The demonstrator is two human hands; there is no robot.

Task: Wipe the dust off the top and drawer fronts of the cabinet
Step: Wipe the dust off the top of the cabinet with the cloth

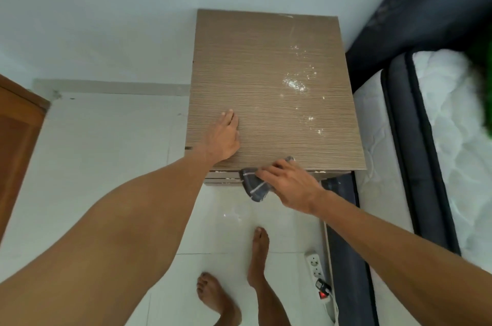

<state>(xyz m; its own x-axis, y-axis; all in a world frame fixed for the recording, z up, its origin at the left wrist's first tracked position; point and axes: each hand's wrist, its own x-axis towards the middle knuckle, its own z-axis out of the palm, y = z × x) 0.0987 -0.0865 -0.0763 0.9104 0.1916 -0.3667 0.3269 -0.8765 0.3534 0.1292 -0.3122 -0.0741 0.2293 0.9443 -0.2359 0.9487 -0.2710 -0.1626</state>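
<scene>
Your right hand (290,184) has its grip clenched on a dark grey cloth (254,184) with pale stripes, right at the front edge of the cabinet (266,73). The cloth is pressed against that near edge: one corner pokes out past your fingertips onto the top, and the rest hangs down over the uppermost drawer front (222,178), just below your knuckles. Your left hand (225,136) lies flat and released on the cabinet top, palm down, fingers pointing away from you, near the front left corner. The two hands are near each other but apart.

The cabinet stands against the pale wall (106,19), with its wood-grain top facing you. White dust (295,85) is scattered over the right half of the top, thickest about mid-depth, with smaller specks trailing toward the front right corner. A few pale crumbs also sit along the drawer edge beneath the top.

A bed (439,126) with a white quilted mattress and dark frame sits close against the cabinet's right side. On the white tiled floor (93,166), your bare feet (257,254) stand in front of the cabinet, and a white power strip (315,264) lies along the bed base to your right. A brown door (16,139) shows at the far left.
</scene>
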